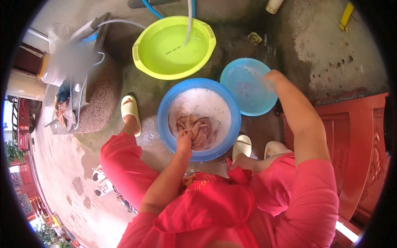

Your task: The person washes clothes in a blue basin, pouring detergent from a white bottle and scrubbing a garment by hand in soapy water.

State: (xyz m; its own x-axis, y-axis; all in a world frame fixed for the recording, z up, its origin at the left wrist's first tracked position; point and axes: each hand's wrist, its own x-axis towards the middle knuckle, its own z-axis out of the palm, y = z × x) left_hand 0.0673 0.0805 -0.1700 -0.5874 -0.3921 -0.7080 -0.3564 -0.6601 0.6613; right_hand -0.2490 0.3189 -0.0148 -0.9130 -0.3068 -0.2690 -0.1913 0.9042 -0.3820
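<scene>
A round blue basin (163, 124) stands on the floor before me, full of white suds (209, 101). A wet brown cloth (202, 134) lies bunched in the foam. My left hand (185, 139) is closed on the near side of this cloth. At the right side of a smaller light blue basin (248, 99) is my right hand (271, 79). Motion smears its fingers, so their grip cannot be made out. Inside that basin a little water and some foam show.
Beyond the blue basin stands a yellow-green basin (140, 66) holding water, with a pale hose (190, 16) running into it. A red carved panel (351, 136) borders the right side. Left of my foot are a concrete ledge (101, 95) and, lower down, several shoes (102, 188).
</scene>
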